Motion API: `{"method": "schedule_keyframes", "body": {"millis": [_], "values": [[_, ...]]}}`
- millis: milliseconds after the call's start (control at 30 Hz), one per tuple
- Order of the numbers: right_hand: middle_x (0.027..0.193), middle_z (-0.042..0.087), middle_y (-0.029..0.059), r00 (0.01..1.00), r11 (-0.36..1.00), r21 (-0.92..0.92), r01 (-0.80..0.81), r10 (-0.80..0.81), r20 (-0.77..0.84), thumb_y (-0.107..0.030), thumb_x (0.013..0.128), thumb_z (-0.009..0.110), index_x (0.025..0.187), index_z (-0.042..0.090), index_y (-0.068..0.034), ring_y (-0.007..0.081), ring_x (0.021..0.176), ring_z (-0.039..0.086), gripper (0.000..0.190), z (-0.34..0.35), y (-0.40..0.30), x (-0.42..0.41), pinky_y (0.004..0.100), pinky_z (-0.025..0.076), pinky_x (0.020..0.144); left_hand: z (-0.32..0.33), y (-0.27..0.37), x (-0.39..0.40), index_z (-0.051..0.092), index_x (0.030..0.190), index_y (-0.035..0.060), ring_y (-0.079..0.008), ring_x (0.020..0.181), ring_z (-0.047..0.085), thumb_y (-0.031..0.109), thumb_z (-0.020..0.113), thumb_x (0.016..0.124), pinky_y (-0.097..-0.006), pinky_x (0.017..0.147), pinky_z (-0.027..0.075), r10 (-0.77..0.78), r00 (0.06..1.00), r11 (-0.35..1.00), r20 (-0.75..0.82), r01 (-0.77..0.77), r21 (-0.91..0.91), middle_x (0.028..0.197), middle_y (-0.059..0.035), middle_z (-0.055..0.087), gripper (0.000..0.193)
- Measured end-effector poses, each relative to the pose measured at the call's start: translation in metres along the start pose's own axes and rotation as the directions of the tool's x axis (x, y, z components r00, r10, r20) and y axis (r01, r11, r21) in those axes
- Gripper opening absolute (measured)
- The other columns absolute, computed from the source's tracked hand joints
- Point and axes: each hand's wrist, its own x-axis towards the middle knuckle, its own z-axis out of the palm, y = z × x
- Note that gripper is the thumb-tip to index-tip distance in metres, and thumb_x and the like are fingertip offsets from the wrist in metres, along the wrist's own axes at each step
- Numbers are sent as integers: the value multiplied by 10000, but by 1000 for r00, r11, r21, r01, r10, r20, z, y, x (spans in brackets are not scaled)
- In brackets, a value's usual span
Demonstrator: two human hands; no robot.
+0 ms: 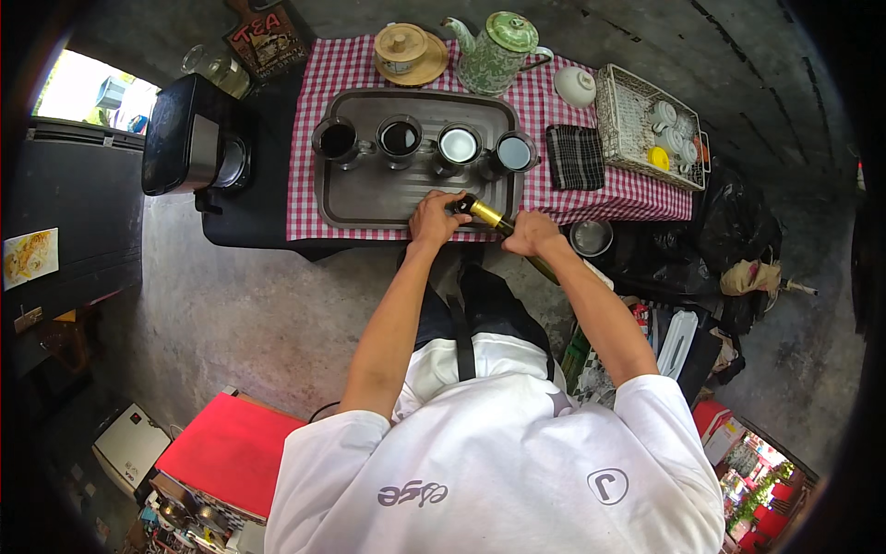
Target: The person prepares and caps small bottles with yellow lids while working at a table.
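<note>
My right hand (531, 232) grips a green glass bottle with gold foil on its neck (487, 213). The bottle is tilted, its mouth toward the tray and its body running back under my right forearm. My left hand (437, 218), above the front edge of a brown serving tray (387, 213), pinches a small dark piece (462, 203) at the bottle's mouth; whether it is a cap or a small cup I cannot tell. Beyond, several glass mugs stand in a row on the tray. The leftmost mug (338, 141) holds dark liquid; the rightmost mug (514, 152) shows a pale, shiny surface.
A checked tablecloth (302, 173) lies under the tray. Behind stand a green enamel teapot (490, 62), a lidded pot (399, 48) and an upturned white bowl (574, 86). Right are a folded dark cloth (575, 158) and a wire basket (618, 149) of cups; left, a coffee maker (183, 135).
</note>
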Motion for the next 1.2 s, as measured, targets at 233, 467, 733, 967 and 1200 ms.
{"method": "schedule_keyframes", "body": {"millis": [233,467,733,967,1200], "values": [[1126,630,211,1000,1000,5,-12,12,9,-333,672,663,1111,636,3,330,1074,604,553,-6,-4,-6,385,490,918,-3,1,0,666,1138,265,-251,1058,582,253,818,658,-388,888,468,-11,1000,1000,14,11,3,1114,-9,614,503],[1113,634,214,1000,999,-27,20,-20,-22,-329,669,653,1111,633,6,322,1061,611,555,-3,0,-1,377,491,913,-4,4,-1,666,1139,264,-252,1065,577,248,817,660,-384,895,464,-41,999,999,35,41,-11,1120,-11,612,503],[1125,630,210,997,992,-115,57,-63,-47,-338,692,605,1124,617,11,315,1059,614,556,-13,-8,-5,384,495,904,-4,2,-1,669,1136,264,-248,1075,576,244,815,667,-384,905,462,-25,999,1000,30,25,-13,1137,-7,609,491],[1207,596,161,999,977,-211,25,-31,-26,-350,741,565,1207,564,-9,288,1103,597,577,-21,-17,-4,389,491,910,-5,4,-1,664,1145,266,-255,1090,569,241,816,666,-393,915,460,-48,998,999,40,48,-15,1158,-9,599,503],[1264,559,162,1000,959,-282,12,-17,-17,-350,758,537,1238,533,-8,288,1161,558,589,-22,-18,2,381,465,943,-6,5,-2,664,1143,259,-260,1103,564,230,820,663,-400,931,458,-60,997,997,43,62,-43,1165,-8,596,506]]}}
